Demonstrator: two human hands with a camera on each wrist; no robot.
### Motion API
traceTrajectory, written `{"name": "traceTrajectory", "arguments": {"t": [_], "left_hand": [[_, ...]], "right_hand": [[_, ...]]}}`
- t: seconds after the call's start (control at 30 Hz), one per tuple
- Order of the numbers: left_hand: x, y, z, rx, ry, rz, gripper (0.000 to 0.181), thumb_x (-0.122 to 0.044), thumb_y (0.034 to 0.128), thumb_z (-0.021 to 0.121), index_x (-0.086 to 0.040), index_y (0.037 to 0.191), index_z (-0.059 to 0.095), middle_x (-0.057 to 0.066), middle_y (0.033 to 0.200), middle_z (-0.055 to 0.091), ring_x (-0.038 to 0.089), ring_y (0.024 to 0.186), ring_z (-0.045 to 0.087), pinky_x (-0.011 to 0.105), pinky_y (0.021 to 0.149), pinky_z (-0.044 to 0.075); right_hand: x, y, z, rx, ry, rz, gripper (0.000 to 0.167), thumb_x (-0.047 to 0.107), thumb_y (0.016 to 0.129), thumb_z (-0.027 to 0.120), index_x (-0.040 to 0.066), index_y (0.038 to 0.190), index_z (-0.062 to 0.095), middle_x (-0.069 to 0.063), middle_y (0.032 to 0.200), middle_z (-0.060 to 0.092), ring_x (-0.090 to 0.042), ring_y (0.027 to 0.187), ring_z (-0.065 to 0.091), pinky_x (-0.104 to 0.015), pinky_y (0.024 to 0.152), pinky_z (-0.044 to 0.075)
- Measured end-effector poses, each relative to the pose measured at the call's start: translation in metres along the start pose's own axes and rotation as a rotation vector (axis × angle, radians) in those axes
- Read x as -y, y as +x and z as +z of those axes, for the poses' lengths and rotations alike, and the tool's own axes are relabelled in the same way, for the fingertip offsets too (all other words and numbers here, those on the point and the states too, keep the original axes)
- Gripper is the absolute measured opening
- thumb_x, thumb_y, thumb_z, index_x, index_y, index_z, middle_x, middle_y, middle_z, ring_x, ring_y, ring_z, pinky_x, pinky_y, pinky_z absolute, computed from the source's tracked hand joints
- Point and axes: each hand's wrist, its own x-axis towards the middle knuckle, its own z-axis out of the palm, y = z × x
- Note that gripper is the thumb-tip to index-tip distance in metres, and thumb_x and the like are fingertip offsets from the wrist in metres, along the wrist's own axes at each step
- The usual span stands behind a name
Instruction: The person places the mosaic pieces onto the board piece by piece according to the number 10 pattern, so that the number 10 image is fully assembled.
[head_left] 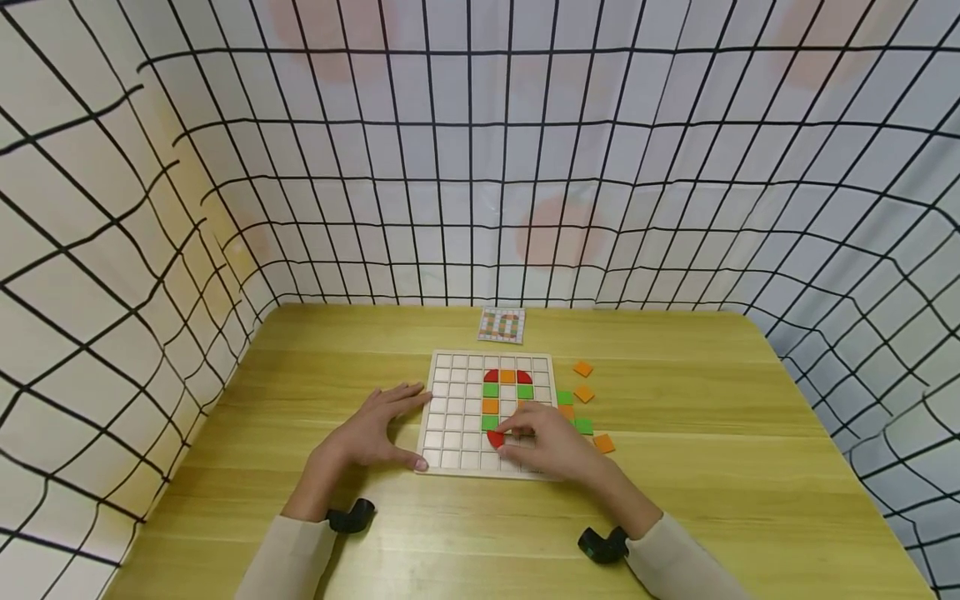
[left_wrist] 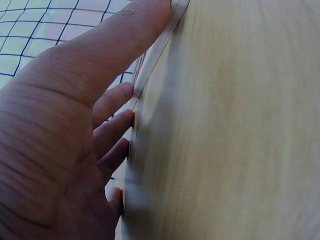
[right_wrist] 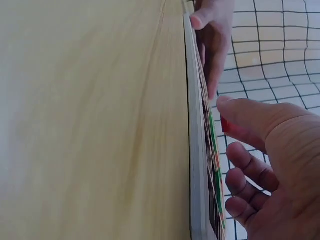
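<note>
A white grid board (head_left: 453, 422) lies on the table, bearing a ring of red, orange and green tiles. At its left edge rests my left hand (head_left: 367, 429), thumb touching the near-left corner and fingers spread along the side. Over the lower part of the board, my right hand (head_left: 551, 442) pinches a red quarter-round tile (head_left: 494, 438) between thumb and index finger. In the right wrist view that red tile (right_wrist: 224, 124) shows just above the board's face. The right hand hides the board's lower right squares.
Loose orange tiles (head_left: 603, 443) and green tiles (head_left: 584, 427) lie right of the board. A small pattern card (head_left: 502, 326) sits behind it. The wooden table (head_left: 712, 417) is bordered by a black-lined grid screen (head_left: 450, 167) at the back and sides.
</note>
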Motion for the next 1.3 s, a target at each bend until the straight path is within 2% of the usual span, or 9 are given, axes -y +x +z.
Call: {"name": "traceTrajectory", "arguments": {"t": [0.33, 0.77, 0.97, 1.13, 1.3], "left_hand": [[-0.001, 0.001, 0.000, 0.002, 0.003, 0.001, 0.112, -0.065, 0.0656, 0.089, -0.026, 0.159, 0.042, 0.002, 0.170, 0.029, 0.032, 0.159, 0.021, 0.060, 0.130, 0.005], [-0.001, 0.001, 0.000, -0.003, 0.008, 0.008, 0.111, -0.065, 0.0667, 0.089, -0.026, 0.159, 0.041, 0.002, 0.170, 0.029, 0.032, 0.159, 0.021, 0.060, 0.130, 0.005], [-0.001, 0.000, -0.001, -0.006, 0.010, 0.009, 0.111, -0.063, 0.0669, 0.090, -0.026, 0.159, 0.041, 0.002, 0.170, 0.029, 0.032, 0.159, 0.022, 0.060, 0.130, 0.005], [-0.001, 0.001, 0.000, -0.002, 0.006, 0.014, 0.111, -0.064, 0.0671, 0.089, -0.025, 0.159, 0.041, 0.003, 0.170, 0.029, 0.033, 0.159, 0.021, 0.061, 0.130, 0.005], [-0.001, 0.000, 0.000, -0.003, 0.011, 0.012, 0.112, -0.065, 0.0668, 0.089, -0.024, 0.159, 0.042, 0.004, 0.170, 0.030, 0.034, 0.159, 0.022, 0.062, 0.130, 0.005]], "right_hand": [[0.004, 0.003, 0.008, -0.002, -0.040, 0.005, 0.023, 0.032, 0.091, 0.080, 0.024, 0.112, 0.080, 0.014, 0.091, 0.062, -0.005, 0.085, 0.054, -0.023, 0.075, 0.050], [0.005, 0.004, 0.008, -0.015, -0.050, -0.030, 0.024, 0.030, 0.091, 0.080, 0.020, 0.113, 0.080, 0.011, 0.090, 0.063, -0.005, 0.084, 0.054, -0.023, 0.074, 0.050], [0.004, 0.005, 0.007, -0.014, -0.038, -0.028, 0.023, 0.030, 0.091, 0.080, 0.022, 0.112, 0.079, 0.010, 0.090, 0.063, -0.007, 0.084, 0.055, -0.023, 0.074, 0.049], [0.002, 0.003, 0.001, -0.028, -0.001, 0.021, 0.021, 0.028, 0.091, 0.080, 0.025, 0.111, 0.079, 0.010, 0.089, 0.062, -0.010, 0.084, 0.056, -0.025, 0.075, 0.049], [-0.007, 0.000, -0.008, -0.069, -0.009, 0.065, 0.022, 0.028, 0.091, 0.081, 0.022, 0.112, 0.079, 0.008, 0.089, 0.062, -0.013, 0.083, 0.055, -0.024, 0.073, 0.047]]}}
